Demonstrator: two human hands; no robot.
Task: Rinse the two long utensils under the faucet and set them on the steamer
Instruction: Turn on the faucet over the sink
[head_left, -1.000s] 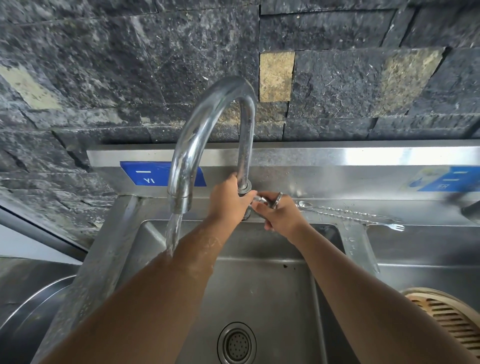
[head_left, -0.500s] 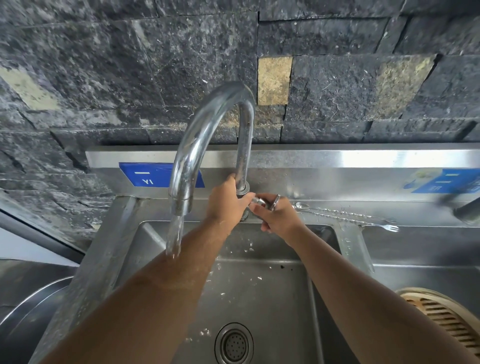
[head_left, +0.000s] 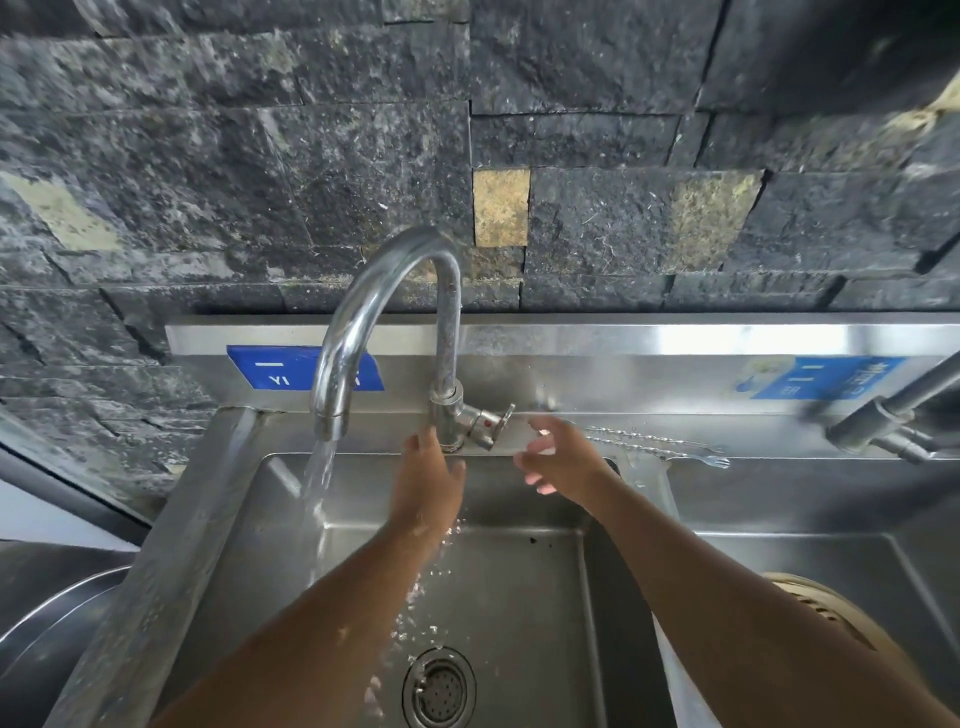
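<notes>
1. The left hand (head_left: 428, 480) is empty, its fingers loosely extended and pointing at the base of the faucet (head_left: 447, 332); the fingertips are just in front of the base, and I cannot tell whether they touch it.
2. The right hand (head_left: 563, 460) is open and empty, fingers spread and slightly blurred, just to the right of the faucet's handle (head_left: 493, 422) and apart from it.
3. Water (head_left: 318, 475) runs from the spout, which curves toward the left, and falls into the left part of the sink (head_left: 519, 597). Droplets lie on the sink floor near the drain (head_left: 439, 687).
4. The two long utensils (head_left: 657, 448) lie side by side on the steel surface (head_left: 779, 441) along the far rim of the sink, just right of the right hand. They have thin twisted stems, and the nearer one ends in a small fork at its right end.
5. The steamer (head_left: 810, 597), a round tan slatted basket, sits at the near right, partly hidden by the right forearm and well apart from the utensils.
6. A second tap (head_left: 883, 421) enters from the right edge.
7. A blue label (head_left: 275, 366) is fixed on the steel backsplash behind the spout, below a dark stone wall (head_left: 260, 156).
</notes>
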